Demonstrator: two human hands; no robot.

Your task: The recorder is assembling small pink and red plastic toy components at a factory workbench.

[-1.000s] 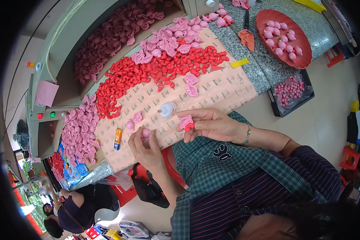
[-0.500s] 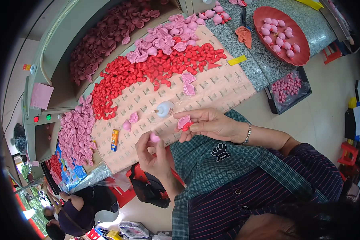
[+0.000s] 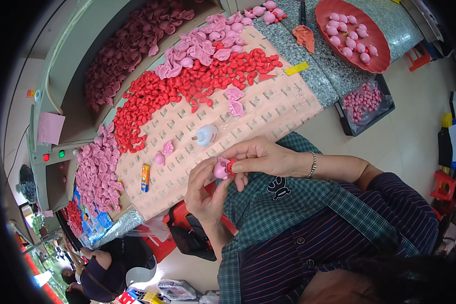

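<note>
While your left hand (image 3: pixel 202 191) pinches one pink ball (image 3: pixel 219 171) and your right hand (image 3: pixel 266 158) pinches one red piece (image 3: pixel 231 164) against it at the near edge of the counter (image 3: pixel 323 91), one white bottle (image 3: pixel 206 136) sits beyond, then two pink pieces (image 3: pixel 236 108), then one red dish (image 3: pixel 379 36) toward its right edge.

The left hand (image 3: pixel 203 192) and the right hand (image 3: pixel 263 158) meet at the near edge of the desk (image 3: pixel 321 83), their fingers holding a pink ball (image 3: pixel 219 170) against a small red piece (image 3: pixel 231 165). Near them on the desk are a white bottle (image 3: pixel 206 135), a loose pink ball (image 3: pixel 159 158) and a narrow orange-and-blue box (image 3: pixel 145 177). Beyond, many red beads (image 3: pixel 187 83) spread beside heaped pink pieces (image 3: pixel 200 50), and a red dish (image 3: pixel 376 43) at the right carries pink-and-red balls (image 3: pixel 350 43)
</note>
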